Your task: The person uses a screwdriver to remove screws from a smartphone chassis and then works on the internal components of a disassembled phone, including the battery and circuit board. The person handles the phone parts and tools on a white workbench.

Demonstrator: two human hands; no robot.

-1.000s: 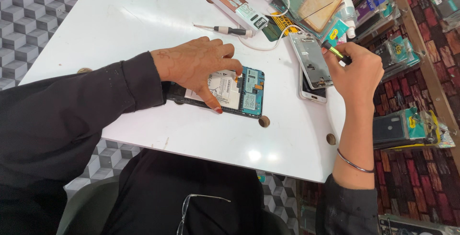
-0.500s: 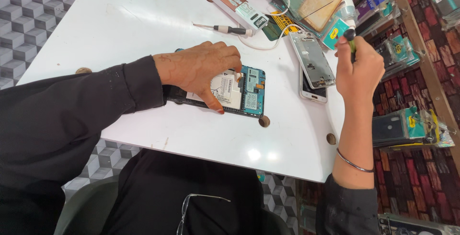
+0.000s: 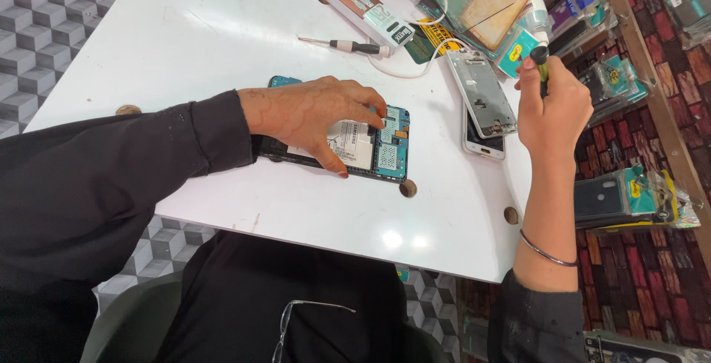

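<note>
Raised since a moment ago, the right hand (image 3: 552,107) now holds its green-handled tool (image 3: 541,63) upright in a clenched grip, clear of the counter (image 3: 222,30). Beside it, the left hand (image 3: 315,115) presses flat on the opened phone (image 3: 370,144), fingers spread over its battery and blue circuit board. Right of that phone lies a bare phone frame (image 3: 483,95); beyond it, a screwdriver (image 3: 348,45) and packaged parts.
</note>
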